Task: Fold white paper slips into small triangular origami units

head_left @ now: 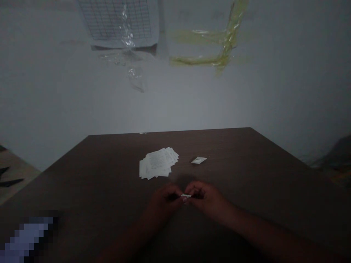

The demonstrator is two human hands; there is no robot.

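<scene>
Between the fingertips of both hands is a small piece of folded white paper (pixel 186 196), held just above the dark table. My left hand (pixel 169 195) pinches its left side, and my right hand (pixel 204 195) grips the right side. Most of the paper is covered by the fingers, so its full shape cannot be made out. Beyond the hands, to the left, lies a loose fanned pile of printed white sheets (pixel 158 163). A folded, diamond-shaped piece of paper (pixel 199 160) rests on the table to the right of that pile.
The brown table (pixel 109 153) reaches back to a pale wall (pixel 192 106). A gridded sheet (pixel 120 22) and yellow tape (pixel 197 60) are stuck on the wall. At the lower left is a pixelated, bluish flat object (pixel 27 237).
</scene>
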